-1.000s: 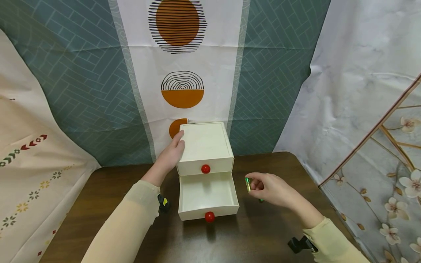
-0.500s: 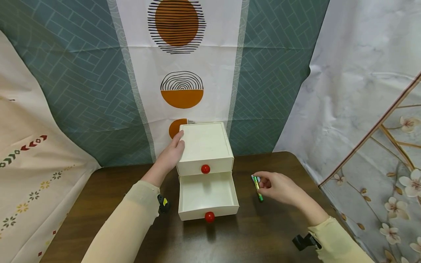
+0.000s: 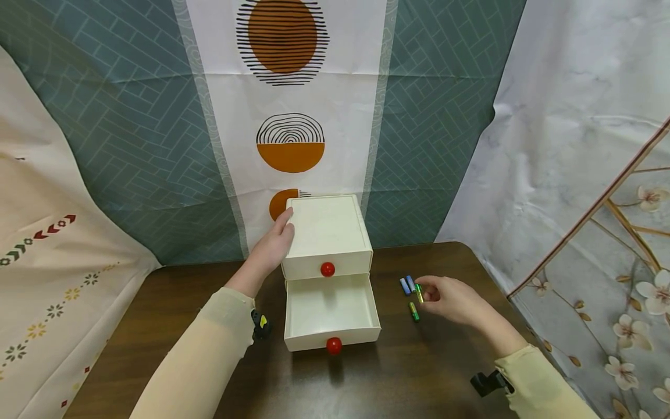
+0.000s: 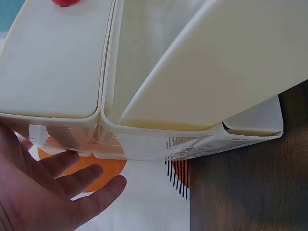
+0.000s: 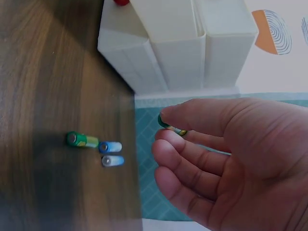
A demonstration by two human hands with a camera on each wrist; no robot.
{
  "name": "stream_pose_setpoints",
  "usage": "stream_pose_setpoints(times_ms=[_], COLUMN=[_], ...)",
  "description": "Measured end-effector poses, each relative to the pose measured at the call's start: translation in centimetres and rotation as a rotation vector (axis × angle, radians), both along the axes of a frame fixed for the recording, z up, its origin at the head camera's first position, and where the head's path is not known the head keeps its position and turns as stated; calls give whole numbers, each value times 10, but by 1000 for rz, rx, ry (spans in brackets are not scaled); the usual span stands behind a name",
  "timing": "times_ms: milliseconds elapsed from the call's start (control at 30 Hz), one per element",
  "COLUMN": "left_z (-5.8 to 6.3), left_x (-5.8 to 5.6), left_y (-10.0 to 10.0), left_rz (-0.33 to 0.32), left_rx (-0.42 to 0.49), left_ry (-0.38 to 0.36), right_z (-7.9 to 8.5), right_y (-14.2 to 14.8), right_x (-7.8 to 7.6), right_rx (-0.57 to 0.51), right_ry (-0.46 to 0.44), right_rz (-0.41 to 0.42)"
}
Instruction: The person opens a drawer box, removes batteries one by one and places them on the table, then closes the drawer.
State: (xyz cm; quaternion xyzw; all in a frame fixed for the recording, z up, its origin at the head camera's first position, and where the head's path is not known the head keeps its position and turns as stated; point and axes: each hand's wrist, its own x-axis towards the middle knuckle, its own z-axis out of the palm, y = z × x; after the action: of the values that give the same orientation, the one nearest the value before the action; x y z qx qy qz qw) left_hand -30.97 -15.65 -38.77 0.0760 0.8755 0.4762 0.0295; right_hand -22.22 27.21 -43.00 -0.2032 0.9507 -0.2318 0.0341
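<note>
My right hand (image 3: 452, 299) pinches a green and yellow battery (image 3: 419, 293) between thumb and fingertips, held above the table; the same battery (image 5: 166, 123) shows partly behind the thumb in the right wrist view. Close by on the table lie another green battery (image 3: 414, 311) and two blue and white batteries, one (image 3: 405, 286) left of the other (image 3: 410, 283). With fairly straight fingers, my left hand (image 3: 271, 245) rests against the left side of a white drawer cabinet (image 3: 327, 227). In the left wrist view, its loosely spread fingers (image 4: 79, 179) lie beside the cabinet wall.
The cabinet's lower drawer (image 3: 330, 308) is pulled out, with a red knob (image 3: 334, 345) in front. Its upper drawer (image 3: 309, 267) is closed. A dark wooden table (image 3: 419, 372) carries everything. Patterned cloths (image 3: 439, 116) hang behind and at both sides.
My right hand has moved right with the battery, away from the open drawer. The blue and white batteries and the other green one have come into clear sight. My left hand stays put.
</note>
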Motion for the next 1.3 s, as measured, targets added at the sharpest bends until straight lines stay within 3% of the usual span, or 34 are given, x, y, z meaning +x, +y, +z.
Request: stream_pose_setpoints(times_ms=[567,1300], left_z=[0,1], left_x=[0,1], left_y=[-1,-1], left_rz=[-7,-20], left_rx=[7,21], left_ry=[0,2], right_z=[-16,-40], right_y=[13,23], right_x=[-5,-12], right_rx=[37,4], right_ry=[-57,-119], right_rz=[-7,-10])
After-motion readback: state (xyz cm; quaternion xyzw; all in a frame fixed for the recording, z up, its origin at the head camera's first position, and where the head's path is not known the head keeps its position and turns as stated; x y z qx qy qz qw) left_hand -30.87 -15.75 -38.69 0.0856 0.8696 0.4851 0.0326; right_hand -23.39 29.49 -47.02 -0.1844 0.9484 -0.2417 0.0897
